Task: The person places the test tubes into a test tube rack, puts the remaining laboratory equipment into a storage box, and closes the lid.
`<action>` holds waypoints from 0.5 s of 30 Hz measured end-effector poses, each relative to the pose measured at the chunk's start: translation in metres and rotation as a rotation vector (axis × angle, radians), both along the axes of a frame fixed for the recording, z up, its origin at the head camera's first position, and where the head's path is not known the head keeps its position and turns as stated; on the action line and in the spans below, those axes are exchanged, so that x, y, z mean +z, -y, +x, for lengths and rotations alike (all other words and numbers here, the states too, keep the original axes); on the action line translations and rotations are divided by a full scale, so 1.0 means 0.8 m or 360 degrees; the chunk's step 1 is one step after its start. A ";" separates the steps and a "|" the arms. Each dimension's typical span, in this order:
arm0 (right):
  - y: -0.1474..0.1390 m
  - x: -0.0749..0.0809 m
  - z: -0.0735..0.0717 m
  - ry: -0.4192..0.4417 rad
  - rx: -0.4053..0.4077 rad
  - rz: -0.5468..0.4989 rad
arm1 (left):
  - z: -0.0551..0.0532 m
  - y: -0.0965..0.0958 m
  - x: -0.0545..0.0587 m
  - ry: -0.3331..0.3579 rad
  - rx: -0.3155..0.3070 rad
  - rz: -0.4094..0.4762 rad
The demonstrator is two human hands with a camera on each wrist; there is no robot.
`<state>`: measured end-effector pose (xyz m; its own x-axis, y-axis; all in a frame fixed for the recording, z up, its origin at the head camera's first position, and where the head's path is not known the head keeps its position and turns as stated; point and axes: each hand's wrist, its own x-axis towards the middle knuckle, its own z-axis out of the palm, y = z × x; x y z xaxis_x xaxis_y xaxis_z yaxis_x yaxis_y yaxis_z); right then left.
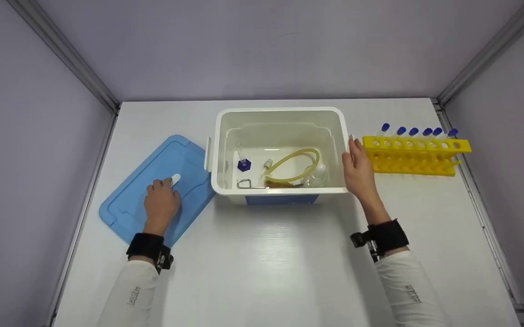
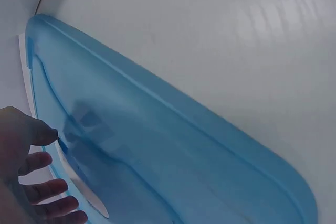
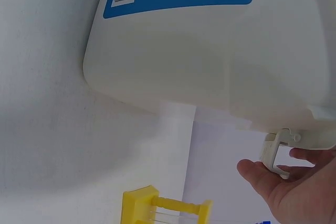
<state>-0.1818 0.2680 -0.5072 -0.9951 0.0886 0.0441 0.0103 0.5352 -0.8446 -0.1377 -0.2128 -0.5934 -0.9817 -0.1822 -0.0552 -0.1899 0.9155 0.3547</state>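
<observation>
A white plastic box stands uncovered at the middle of the table. My right hand is at its right side, thumb and fingers on either side of the white latch below the rim. Left of the box lies a flat blue lid, its right corner close to the box. Over the lid, near its white oval slot, is my left hand, fingers loosely bent and apart in the left wrist view. The box contains a measuring cylinder with a purple hexagonal base, yellow rubber tubing and clear glassware.
Right of the box, a yellow rack holds several blue-capped test tubes, close to my right hand. A bent metal rod lies at the front inside the box. On the box's left side another latch sticks out. Grey walls surround the white table.
</observation>
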 end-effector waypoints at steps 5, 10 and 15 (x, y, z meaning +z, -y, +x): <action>-0.001 -0.001 -0.002 0.0003 -0.0015 -0.0004 | -0.019 0.007 -0.001 0.0060 -0.0079 0.0034; 0.001 0.000 -0.003 0.0023 -0.0013 -0.0016 | -0.026 0.012 -0.002 0.0071 -0.0076 -0.0016; 0.001 0.000 -0.001 0.0027 -0.0023 -0.0024 | -0.030 0.011 0.000 0.0046 -0.0126 -0.0098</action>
